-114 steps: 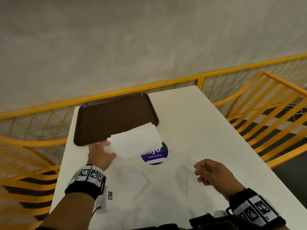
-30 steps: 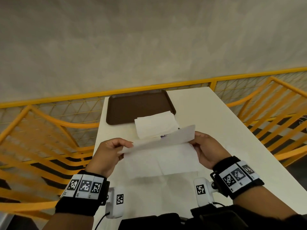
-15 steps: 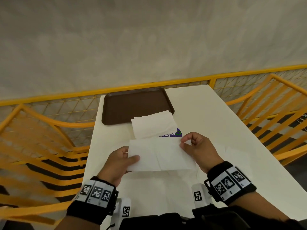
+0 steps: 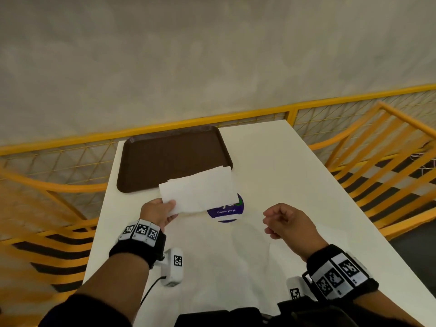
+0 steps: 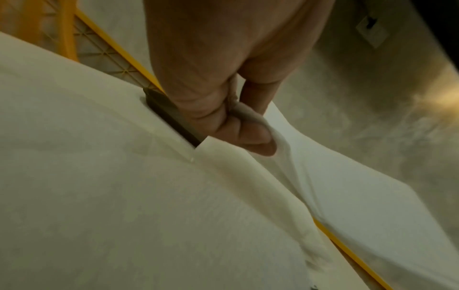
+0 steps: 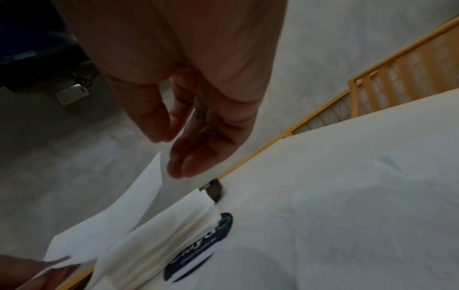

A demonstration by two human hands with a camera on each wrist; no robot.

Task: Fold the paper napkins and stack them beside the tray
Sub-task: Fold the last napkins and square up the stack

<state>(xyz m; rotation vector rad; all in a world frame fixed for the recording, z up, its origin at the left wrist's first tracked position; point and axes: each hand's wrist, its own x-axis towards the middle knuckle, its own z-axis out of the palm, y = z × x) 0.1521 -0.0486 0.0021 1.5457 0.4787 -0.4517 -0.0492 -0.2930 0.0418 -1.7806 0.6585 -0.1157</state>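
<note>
A brown tray [image 4: 169, 156] lies at the table's far left. Just in front of its near right corner sits a stack of folded white napkins [image 6: 178, 221], whose far edge peeks out [image 4: 218, 168] in the head view. My left hand [image 4: 171, 207] pinches the near left corner of a folded napkin [image 4: 200, 192] and holds it slightly above that stack. Thumb and fingers [image 5: 248, 127] clamp this napkin [image 5: 335, 196] in the left wrist view. My right hand [image 4: 276, 220] hovers over the table to the right, fingers [image 6: 188, 157] loosely curved and holding nothing.
A round purple sticker [image 4: 226, 210] shows on the white table [image 4: 306, 185] under the stack's near edge. Unfolded white napkins [image 4: 236, 256] lie flat close to me. Yellow mesh railing [image 4: 236, 114] and yellow slatted benches [image 4: 377, 149] border the table's far, left and right sides.
The right hand has let go of the folded napkin and drawn back to the right. The left hand has carried the napkin forward over the stack by the tray.
</note>
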